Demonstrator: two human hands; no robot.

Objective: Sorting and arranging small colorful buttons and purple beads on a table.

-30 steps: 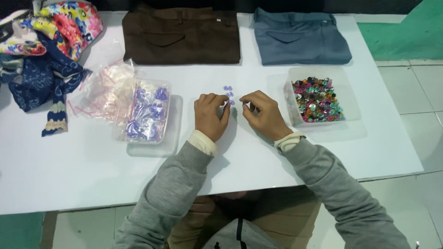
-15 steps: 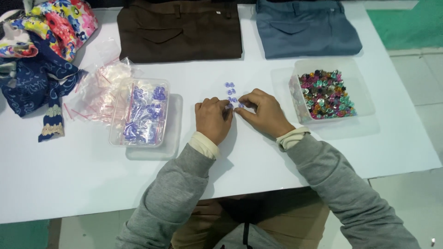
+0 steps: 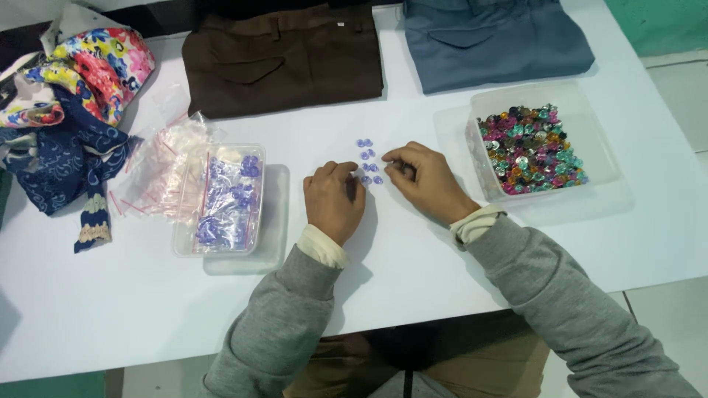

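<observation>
Purple beads (image 3: pixel 366 161) sit in a small cluster on the white surface (image 3: pixel 413 258), between your hands. Head view only: your left hand (image 3: pixel 335 199) is curled, fingertips beside the cluster; can't tell if it holds anything. Your right hand (image 3: pixel 424 180) is pinched shut, possibly on one bead. Versus a second ago, both hands sit closer to the beads, so you're placing or sorting. Tray of purple beads (image 3: pixel 221 203) to the left, tub of mixed beads (image 3: pixel 531 147) to the right.

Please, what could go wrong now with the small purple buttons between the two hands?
1. The purple buttons lie loose on the smooth white table, close to the left hand and right hand; a brush of a finger could scatter them.
2. The grey sleeve passes close to the tub of mixed colourful buttons, so it might nudge the tub.
</observation>
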